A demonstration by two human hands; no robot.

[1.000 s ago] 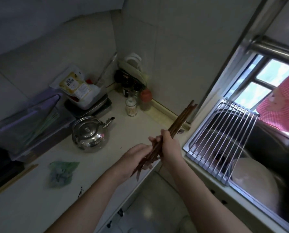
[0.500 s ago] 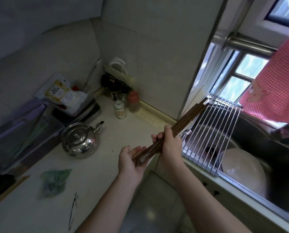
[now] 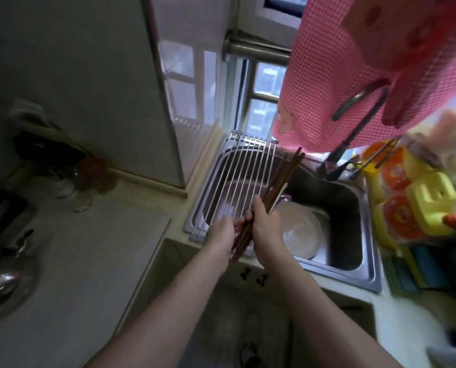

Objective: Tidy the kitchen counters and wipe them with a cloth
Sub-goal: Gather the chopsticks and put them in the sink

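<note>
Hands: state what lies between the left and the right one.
The head view shows a bundle of dark chopsticks between the left hand and the right hand; both grip it over the sink rack.

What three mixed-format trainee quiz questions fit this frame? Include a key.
1. True or false: the left hand and right hand are both empty.
2. What spans the left part of the sink? A) wire rack B) cutting board C) pot lid
3. Fill in: the white bowl lies inside the ___.

Key: 1 false, both hold the chopsticks; 2 A; 3 sink.
</note>
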